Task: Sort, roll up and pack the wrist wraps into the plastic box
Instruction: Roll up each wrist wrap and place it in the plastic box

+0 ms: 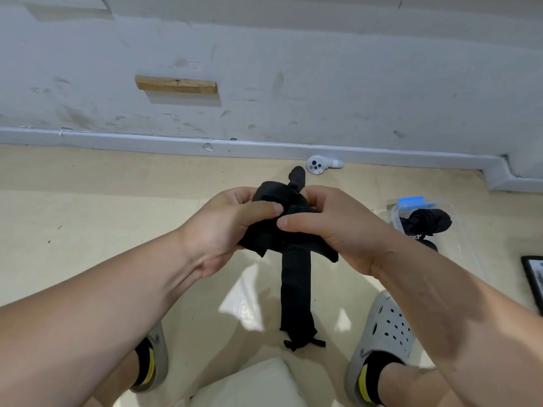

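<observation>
I hold a black wrist wrap (295, 292) in front of me with both hands. Its upper part is bunched into a partial roll between my palms, and a long tail hangs straight down toward the floor. My left hand (226, 227) grips the left side of the bundle, thumb pressed on top. My right hand (332, 227) grips the right side, thumb across the front. A short end of the wrap sticks up behind my fingers. A clear plastic box (458, 245) with a blue latch sits on the floor at the right, with black rolled wraps (429, 221) inside.
A white handheld controller (318, 165) lies on the floor by the grey baseboard (117, 139). My feet in grey clogs (385, 333) stand on the beige floor on both sides. A dark framed object (533, 277) lies at the right edge. A pale cushion (255, 383) is below.
</observation>
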